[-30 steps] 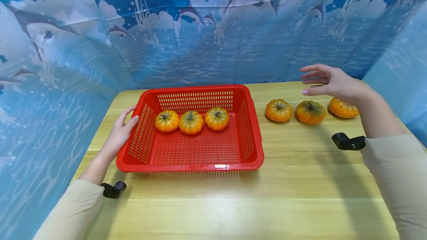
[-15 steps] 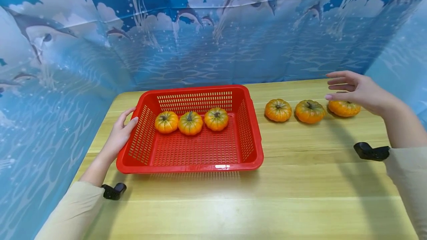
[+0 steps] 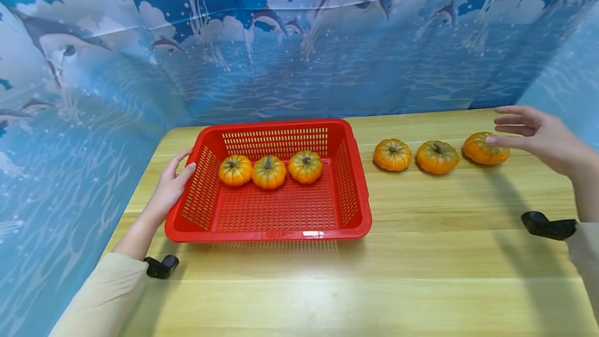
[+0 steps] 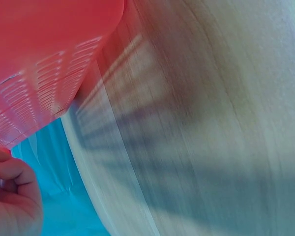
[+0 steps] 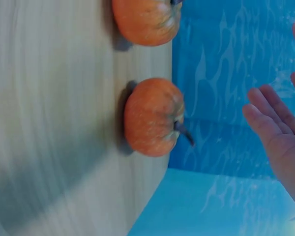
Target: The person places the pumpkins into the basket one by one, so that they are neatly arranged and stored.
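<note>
My left hand (image 3: 171,185) grips the left rim of a red plastic basket (image 3: 267,235), its thumb curled at the edge in the left wrist view. Inside the basket, a row of small orange pumpkins holds a left one (image 3: 235,170), a middle one (image 3: 269,172) and a right one (image 3: 305,167). My right hand (image 3: 545,137), fingers spread and holding nothing, hovers by the rightmost pumpkin (image 3: 484,148) on the table. In the head view its thumb overlaps that pumpkin; the right wrist view shows a gap between the hand and the pumpkin (image 5: 154,118).
Two more pumpkins, one nearer the basket (image 3: 392,155) and one in the middle (image 3: 437,157), sit on the wooden table (image 3: 327,290) right of the basket. A blue dolphin-print curtain (image 3: 290,77) stands behind the table and along its sides.
My right hand has moved right and slightly down, from above the middle table pumpkin to beside the rightmost one. The left hand, basket and pumpkins stay in place.
</note>
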`<state>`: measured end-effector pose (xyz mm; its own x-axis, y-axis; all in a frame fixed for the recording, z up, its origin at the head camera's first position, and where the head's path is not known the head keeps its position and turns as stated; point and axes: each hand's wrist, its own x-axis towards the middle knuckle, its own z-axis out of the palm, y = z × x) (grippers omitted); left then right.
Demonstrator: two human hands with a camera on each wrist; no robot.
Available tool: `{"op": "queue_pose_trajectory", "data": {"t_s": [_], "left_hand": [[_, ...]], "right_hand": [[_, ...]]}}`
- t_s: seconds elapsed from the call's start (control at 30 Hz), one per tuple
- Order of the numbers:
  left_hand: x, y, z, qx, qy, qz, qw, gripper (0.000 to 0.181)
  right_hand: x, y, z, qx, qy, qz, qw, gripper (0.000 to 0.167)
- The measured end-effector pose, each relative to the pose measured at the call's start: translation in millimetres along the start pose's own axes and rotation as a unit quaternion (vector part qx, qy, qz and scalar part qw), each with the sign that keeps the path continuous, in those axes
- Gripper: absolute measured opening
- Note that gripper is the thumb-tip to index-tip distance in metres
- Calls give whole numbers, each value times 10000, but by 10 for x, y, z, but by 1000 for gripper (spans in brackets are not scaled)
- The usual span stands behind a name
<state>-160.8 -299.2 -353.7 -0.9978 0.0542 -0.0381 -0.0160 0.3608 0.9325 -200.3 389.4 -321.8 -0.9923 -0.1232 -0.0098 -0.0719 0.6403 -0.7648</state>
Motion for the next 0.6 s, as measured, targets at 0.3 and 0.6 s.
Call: {"op": "queue_pose_trajectory", "data": {"t_s": [0.3,0.6], "left_hand": [[6,2,-4,33,41,20,10000,60],[7,-11,3,28,35,68,10000,60]], "right_hand": [[-143,97,68,-99,650,320,9973,71],[-207,451,83,158,1148,646,9912,74]]}}
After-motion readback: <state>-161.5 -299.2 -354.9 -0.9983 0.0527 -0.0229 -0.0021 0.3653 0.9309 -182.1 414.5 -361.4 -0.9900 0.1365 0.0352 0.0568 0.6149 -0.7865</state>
